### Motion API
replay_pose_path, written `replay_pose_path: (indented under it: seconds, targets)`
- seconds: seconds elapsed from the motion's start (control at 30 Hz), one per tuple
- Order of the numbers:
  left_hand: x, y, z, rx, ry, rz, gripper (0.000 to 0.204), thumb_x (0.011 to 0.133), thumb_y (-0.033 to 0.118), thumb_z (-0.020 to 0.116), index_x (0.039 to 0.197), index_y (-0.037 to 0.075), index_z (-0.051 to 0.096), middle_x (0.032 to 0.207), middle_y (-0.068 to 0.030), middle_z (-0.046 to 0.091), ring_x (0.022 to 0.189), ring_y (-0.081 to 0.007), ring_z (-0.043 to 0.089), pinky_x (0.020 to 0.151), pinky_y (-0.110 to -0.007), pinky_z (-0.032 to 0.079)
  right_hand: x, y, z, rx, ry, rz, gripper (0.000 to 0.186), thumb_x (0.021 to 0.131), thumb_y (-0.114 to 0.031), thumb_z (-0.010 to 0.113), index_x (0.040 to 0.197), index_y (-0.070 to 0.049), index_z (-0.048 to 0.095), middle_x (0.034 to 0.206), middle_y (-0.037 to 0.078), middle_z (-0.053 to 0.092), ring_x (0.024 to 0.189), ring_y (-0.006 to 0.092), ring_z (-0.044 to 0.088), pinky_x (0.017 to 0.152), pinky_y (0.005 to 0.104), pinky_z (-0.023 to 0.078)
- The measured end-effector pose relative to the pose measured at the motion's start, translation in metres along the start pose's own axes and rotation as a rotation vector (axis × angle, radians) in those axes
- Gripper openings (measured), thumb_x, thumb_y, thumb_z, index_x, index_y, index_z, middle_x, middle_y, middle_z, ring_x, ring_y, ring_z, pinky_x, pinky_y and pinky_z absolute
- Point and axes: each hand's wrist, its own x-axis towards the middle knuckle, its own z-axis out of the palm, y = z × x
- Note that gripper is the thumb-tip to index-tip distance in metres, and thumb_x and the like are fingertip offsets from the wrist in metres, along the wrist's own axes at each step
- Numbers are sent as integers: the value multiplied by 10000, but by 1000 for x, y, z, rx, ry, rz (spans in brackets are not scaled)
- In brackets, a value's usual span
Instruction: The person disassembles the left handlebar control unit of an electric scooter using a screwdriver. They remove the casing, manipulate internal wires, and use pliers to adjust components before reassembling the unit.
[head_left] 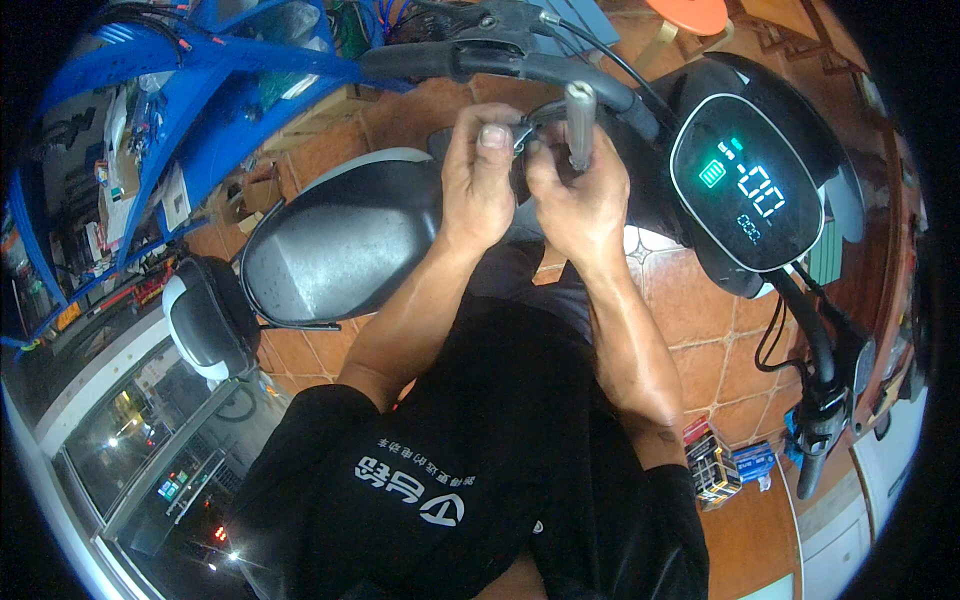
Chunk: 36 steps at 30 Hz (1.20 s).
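Note:
Close together above the scooter's front, both my hands work at a small dark part point(521, 134) with a cable running to it. My left hand point(480, 185) is closed, with thumb and fingers pinching this part. In my closed right hand point(590, 205) a screwdriver point(580, 115) stands with its translucent grey handle upward; its shaft is hidden. The right thumb points toward the small part; whether it touches is unclear. Just beyond the hands runs the black handlebar point(610, 92). To their right is the scooter's lit display point(750, 185).
The black seat point(340, 235) and a backrest point(212, 318) lie to the left. Blue shelving point(190, 140) holds many parts at the far left. An orange stool point(690, 12) stands far right. Small boxes point(712, 472) sit near the lower-right handlebar grip point(812, 475).

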Motion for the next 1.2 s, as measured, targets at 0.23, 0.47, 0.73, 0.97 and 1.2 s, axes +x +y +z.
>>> replay_pose_path:
  seconds: [0.23,0.47,0.73,0.97,1.2]
  targets:
    - [-3,-11,-3,-129,-36,-21,505,945,501,523,1122,28,502,933,-66,582,830,-125,566,729,-270,476,-16,2,-36,238,-16,-23,246,961,-236,536,1032,-13,613,867,85,631,758,141,562,663,269,454]
    - [-4,-8,-2,-68,-56,27,533,910,531,559,1132,51,490,910,-94,610,798,-156,614,675,-275,511,-34,5,-57,69,14,-197,296,957,-299,565,982,-7,606,786,108,610,674,191,579,604,288,455]
    - [-5,-1,2,-343,-67,-145,535,923,528,536,1155,48,489,926,-120,606,803,-179,621,681,-295,524,-54,30,-70,10,-168,-71,232,877,-196,639,1016,-12,628,943,124,632,834,207,610,753,320,485]
    - [-6,-2,1,-307,-87,-89,501,935,460,561,1203,44,484,1046,-142,620,856,-176,618,734,-301,517,-72,30,-67,384,-114,-49,437,931,-307,579,1191,35,498,1114,166,601,878,189,588,803,334,491]
    - [-5,-5,-1,-175,-59,-14,516,852,284,727,1233,39,480,1088,-113,616,906,-133,585,795,-275,494,-43,8,-75,423,-120,-135,473,922,-339,612,1184,41,506,1055,167,642,857,183,604,783,318,506]
